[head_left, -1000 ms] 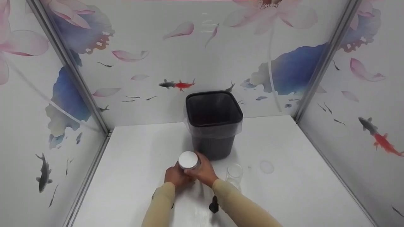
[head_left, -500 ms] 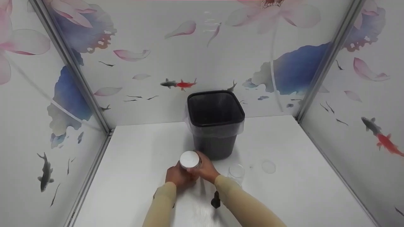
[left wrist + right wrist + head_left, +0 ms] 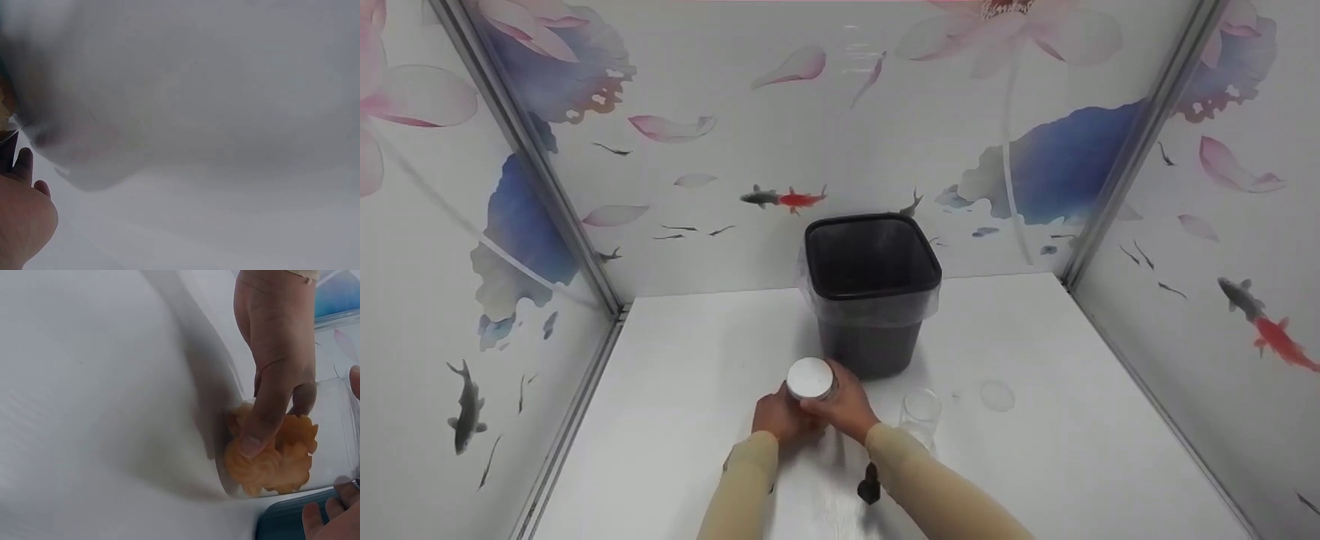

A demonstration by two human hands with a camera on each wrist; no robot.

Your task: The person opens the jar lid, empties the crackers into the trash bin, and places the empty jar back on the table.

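In the head view both hands hold a clear jar with a white lid [image 3: 810, 377], in front of the bin. My left hand [image 3: 778, 417] grips its lower part. In the right wrist view the left thumb presses on the clear jar wall [image 3: 332, 433], over several orange, ridged, swirl-shaped cookies [image 3: 270, 467] at the bottom. My right hand [image 3: 849, 403] holds the jar near the lid, its thumb across the near side. Only parts of that hand show at the right edge of the right wrist view. A hand [image 3: 25, 219] appears at the lower left of the left wrist view.
A black bin [image 3: 870, 341] with a clear liner stands against the back wall, just behind the hands. Right of the right forearm is another clear jar [image 3: 921, 411], and a thin clear disc [image 3: 997, 396] lies farther right. Printed panels enclose the white table [image 3: 690, 360].
Both hands keep their hold on the lidded jar in nearly the same spot. The head view has shifted slightly.
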